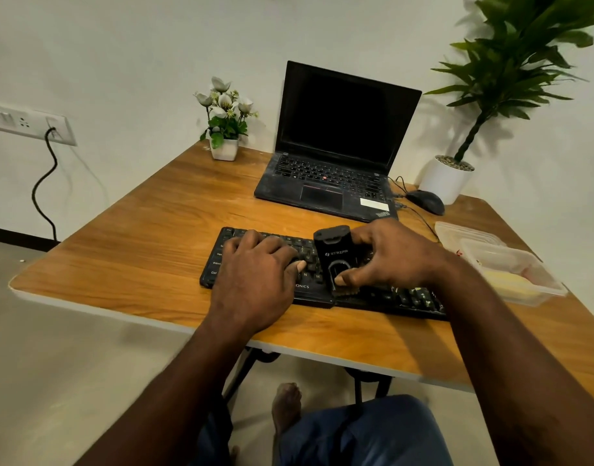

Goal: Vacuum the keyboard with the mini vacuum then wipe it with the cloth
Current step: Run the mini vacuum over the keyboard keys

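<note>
Laptop (336, 156), mouse (426, 201), containers (510, 260) beyond keyboard (413, 296)

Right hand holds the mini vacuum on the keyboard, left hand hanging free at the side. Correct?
Not quite. The left hand is not hanging free: it rests on the left half of the keyboard, as the head view shows. The rest holds: the right hand holds the mini vacuum on the keyboard.

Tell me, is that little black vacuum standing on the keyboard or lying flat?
Standing on end: the mini vacuum has its brush end down on the keyboard, and the right hand grips its body.
</note>
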Available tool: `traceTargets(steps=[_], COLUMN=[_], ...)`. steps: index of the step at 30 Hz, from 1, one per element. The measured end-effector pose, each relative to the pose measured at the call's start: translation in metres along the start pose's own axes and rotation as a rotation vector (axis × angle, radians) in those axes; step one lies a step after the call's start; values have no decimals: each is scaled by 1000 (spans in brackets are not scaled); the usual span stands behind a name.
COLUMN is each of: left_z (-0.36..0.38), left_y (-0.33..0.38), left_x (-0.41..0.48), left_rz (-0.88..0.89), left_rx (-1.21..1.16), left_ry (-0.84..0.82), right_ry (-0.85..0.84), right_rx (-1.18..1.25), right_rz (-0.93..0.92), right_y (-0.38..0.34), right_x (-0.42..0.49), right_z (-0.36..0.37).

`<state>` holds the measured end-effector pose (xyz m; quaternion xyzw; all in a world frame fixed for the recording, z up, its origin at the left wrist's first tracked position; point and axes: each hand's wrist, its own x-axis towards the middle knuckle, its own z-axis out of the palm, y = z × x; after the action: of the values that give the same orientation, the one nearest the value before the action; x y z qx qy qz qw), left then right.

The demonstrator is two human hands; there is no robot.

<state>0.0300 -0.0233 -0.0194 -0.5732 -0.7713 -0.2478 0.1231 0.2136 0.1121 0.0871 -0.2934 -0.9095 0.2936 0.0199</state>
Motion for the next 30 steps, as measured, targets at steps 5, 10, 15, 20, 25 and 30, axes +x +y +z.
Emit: traceTargets(steps=[5, 10, 15, 20, 25, 30], left_z=[0, 2, 3, 3, 3, 4], left_y=[0, 0, 0, 0, 0, -1], left_x=[0, 2, 1, 2, 1, 1], left_rz=[-4, -14, -9, -5, -8, -11], left_rx=[7, 31, 19, -7, -15, -11], left_ry=[-7, -19, 6, 15, 13, 6], right_ry=[181, 20, 25, 49, -26, -4], right_rx=[-26, -38, -109, -35, 68, 117], right_rz=[-41, -70, -67, -60, -34, -3], right_y=[-8, -13, -18, -8, 6, 15], right_x=[15, 11, 9, -5, -21, -24], right_z=[9, 3, 6, 3, 4, -1])
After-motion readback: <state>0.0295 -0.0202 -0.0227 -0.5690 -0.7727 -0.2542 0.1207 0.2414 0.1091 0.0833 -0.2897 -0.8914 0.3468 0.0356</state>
